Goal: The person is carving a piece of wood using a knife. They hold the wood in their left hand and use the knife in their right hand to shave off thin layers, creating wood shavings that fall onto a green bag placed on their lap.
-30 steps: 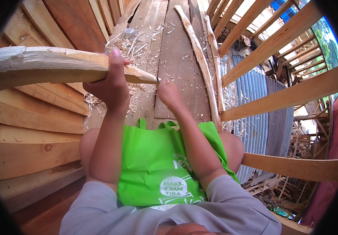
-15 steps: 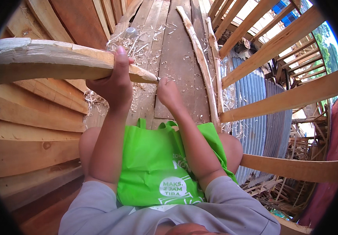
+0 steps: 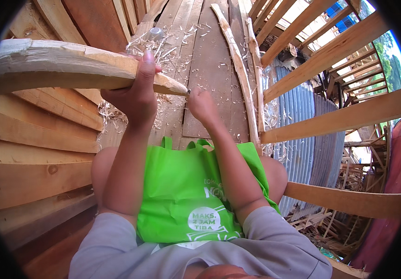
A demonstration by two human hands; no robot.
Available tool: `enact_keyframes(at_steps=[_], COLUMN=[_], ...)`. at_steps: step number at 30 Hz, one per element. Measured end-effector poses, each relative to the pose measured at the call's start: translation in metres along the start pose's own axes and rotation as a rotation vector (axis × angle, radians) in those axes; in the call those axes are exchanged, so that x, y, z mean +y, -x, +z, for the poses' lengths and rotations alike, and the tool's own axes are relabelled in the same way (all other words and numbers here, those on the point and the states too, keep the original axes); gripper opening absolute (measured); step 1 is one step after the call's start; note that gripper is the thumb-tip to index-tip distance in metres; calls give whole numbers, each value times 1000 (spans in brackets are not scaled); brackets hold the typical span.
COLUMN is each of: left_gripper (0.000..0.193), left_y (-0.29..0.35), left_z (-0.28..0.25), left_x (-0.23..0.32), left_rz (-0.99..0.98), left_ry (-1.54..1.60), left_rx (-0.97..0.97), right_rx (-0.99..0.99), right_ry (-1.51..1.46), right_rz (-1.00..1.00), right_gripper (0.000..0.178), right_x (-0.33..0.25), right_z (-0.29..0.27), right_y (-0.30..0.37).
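Note:
A long, pale piece of carved wood (image 3: 65, 65) reaches from the left rim toward the middle and narrows to a tip. My left hand (image 3: 137, 95) is wrapped round it near that narrow end, with the thumb on top. Right at the tip, my right hand (image 3: 202, 107) is closed like a fist. A small dark bit shows between its fingers and the wood; what it belongs to is hidden in the hand. Under my forearms a green cloth bag (image 3: 177, 186) with white print lies spread over my lap.
Wood shavings (image 3: 163, 51) litter the plank floor (image 3: 210, 60), where a clear cup (image 3: 156, 33) also lies. A peeled pole (image 3: 237, 69) runs along the right side. Wooden slats (image 3: 335, 121) fence the right, above corrugated metal sheets (image 3: 298, 125). Board walls (image 3: 37, 144) stand at left.
The wood's thick end has risen slightly in the picture. Both hands keep their grip, and the right one stays at the tip with barely any shift.

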State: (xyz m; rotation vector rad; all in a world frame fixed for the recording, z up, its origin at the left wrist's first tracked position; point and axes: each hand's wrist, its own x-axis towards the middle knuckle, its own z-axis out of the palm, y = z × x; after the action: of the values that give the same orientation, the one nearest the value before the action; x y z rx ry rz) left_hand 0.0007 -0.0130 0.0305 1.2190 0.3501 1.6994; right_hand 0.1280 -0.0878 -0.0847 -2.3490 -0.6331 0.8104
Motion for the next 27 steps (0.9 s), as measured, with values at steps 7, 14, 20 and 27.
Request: enact_keyframes(at_steps=[7, 14, 20, 27], left_gripper=[18, 17, 19, 17], left_y=[4, -2, -2, 1], left_z=[-13, -21, -28, -15], left_x=[-9, -12, -15, -14], left_rz=[-7, -33, -46, -6], left_ry=[130, 294, 292, 344], left_rx=[-163, -444, -275, -301], right_rx=[101, 150, 168, 136], right_ry=[-69, -56, -95, -227], right_rz=[-90, -143, -180, -5], right_gripper=[56, 56, 58, 57], right_x=[27, 95, 13, 71], right_z=[8, 24, 28, 41], right_y=[-2, -18, 3, -33])
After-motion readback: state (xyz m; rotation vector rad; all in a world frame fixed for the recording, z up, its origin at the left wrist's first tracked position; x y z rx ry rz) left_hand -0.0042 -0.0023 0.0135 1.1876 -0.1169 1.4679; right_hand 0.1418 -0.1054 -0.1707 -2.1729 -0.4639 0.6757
